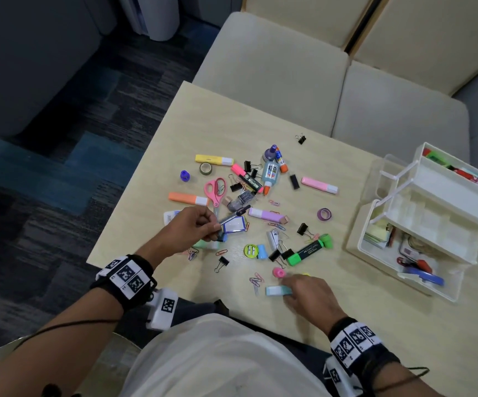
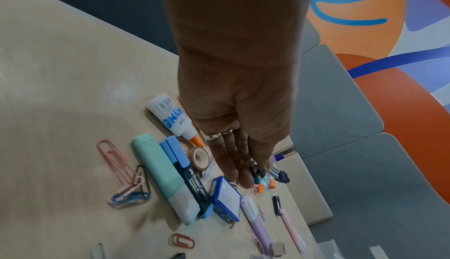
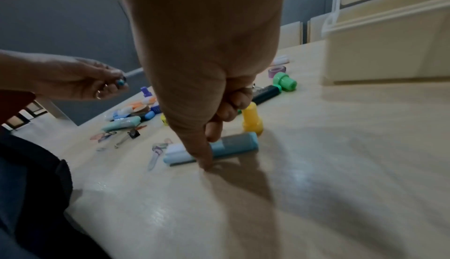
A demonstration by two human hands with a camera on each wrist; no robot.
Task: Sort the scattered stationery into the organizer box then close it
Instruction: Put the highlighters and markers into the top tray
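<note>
Stationery lies scattered over the pale wooden table (image 1: 203, 121). The white organizer box (image 1: 369, 224) stands open at the right, tiered trays spread, with some items inside. My left hand (image 1: 216, 226) hovers over the pile and pinches a slim dark-and-silver pen (image 1: 236, 214) above a small blue-framed box (image 1: 234, 224). The left wrist view shows the left hand's fingertips (image 2: 243, 180) curled over the pen (image 2: 280, 175). My right hand (image 1: 288, 287) is down at the near edge, thumb and fingers pinching a light blue highlighter (image 1: 275, 290) that lies on the table (image 3: 316, 166); the same highlighter (image 3: 233, 143) shows between thumb and fingers.
Pink scissors (image 1: 216, 190), a glue bottle (image 1: 270, 173), a green highlighter (image 1: 308, 250), a purple tape roll (image 1: 323, 214), binder clips and paper clips crowd the table's middle. A yellow cap-shaped piece (image 3: 252, 118) stands just behind my right hand. Cushioned seats (image 1: 275, 70) border the far side.
</note>
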